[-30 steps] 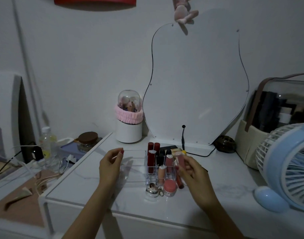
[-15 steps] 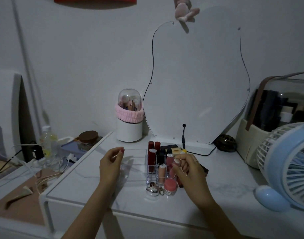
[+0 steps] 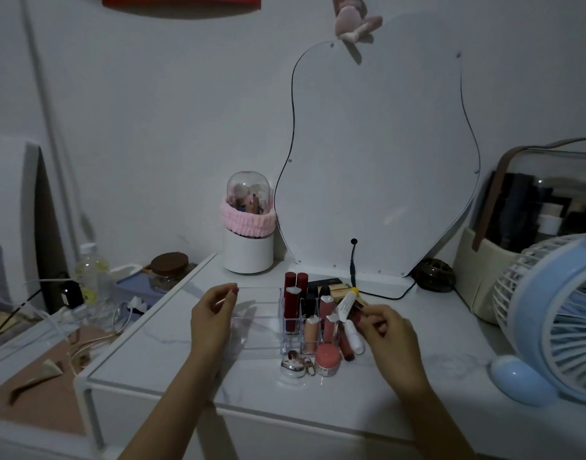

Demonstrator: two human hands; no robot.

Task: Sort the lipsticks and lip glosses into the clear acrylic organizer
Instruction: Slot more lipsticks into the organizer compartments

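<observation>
The clear acrylic organizer (image 3: 258,327) stands mid-table; its right slots hold several upright lipsticks and glosses, among them a dark red one (image 3: 290,305) and a pink one (image 3: 325,308). My left hand (image 3: 213,315) pinches the organizer's top left rim. My right hand (image 3: 386,330) is just right of the organizer, fingertips closed on a dark gloss tube (image 3: 356,310) next to a leaning white tube with a yellow cap (image 3: 346,303). Beside the organizer lie a white balm stick (image 3: 354,336) and a red-brown gloss (image 3: 346,348). A pink jar (image 3: 326,360) and a silver case (image 3: 291,366) sit in front.
Behind stand a white brush holder with a pink band (image 3: 248,227) and a curvy mirror (image 3: 374,161) with a black cable (image 3: 353,260). A blue fan (image 3: 557,313) and a cosmetics case (image 3: 534,220) fill the right. The table's left edge (image 3: 152,313) drops to a cluttered lower surface.
My right hand lowered a pink lipstick into the organizer's right slots, let it go, then moved right to the loose tubes. The left hand stayed on the rim.
</observation>
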